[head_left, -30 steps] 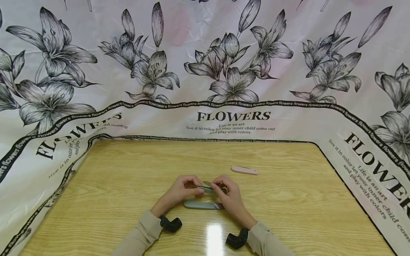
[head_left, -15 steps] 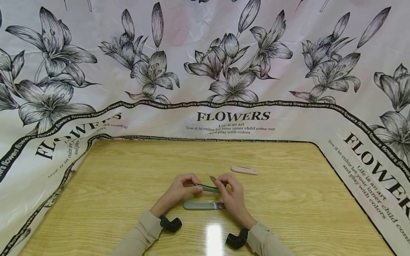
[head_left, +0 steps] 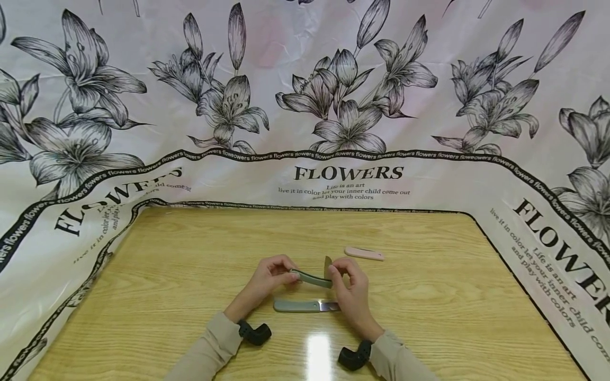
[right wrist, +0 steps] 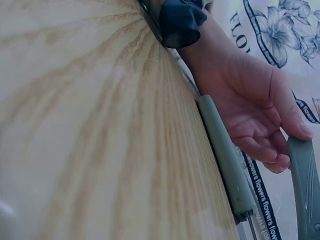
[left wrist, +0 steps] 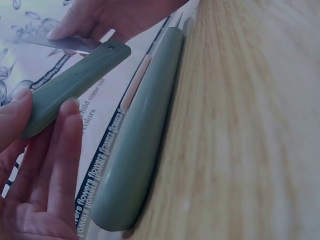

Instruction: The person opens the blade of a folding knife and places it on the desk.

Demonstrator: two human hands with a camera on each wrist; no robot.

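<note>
A folding knife with a green handle (head_left: 314,280) is held up over the table between both hands. My left hand (head_left: 270,276) pinches the handle's rear end between thumb and fingers. At its pivot end, my right hand (head_left: 351,288) pinches the blade (head_left: 328,268) between thumb and fingers; the blade stands at a steep angle to the handle. In the left wrist view, the green handle (left wrist: 75,87) shows its pivot hole, and the blade (left wrist: 67,44) reaches toward the right hand's thumb. A second green-handled knife (head_left: 296,306) lies unfolded below the hands, its blade tip hidden by the right hand.
A pink folded knife (head_left: 364,254) lies beyond the right hand. The wooden table (head_left: 214,238) is bordered at the back and sides by a flower-printed sheet (head_left: 348,182). Dark wrist cameras sit on both wrists, such as the right wrist camera (head_left: 355,355).
The right hand has moved right and swung the held knife's blade up from near the handle to a steep angle. The left hand keeps its grip. The table knife and pink knife stay put.
</note>
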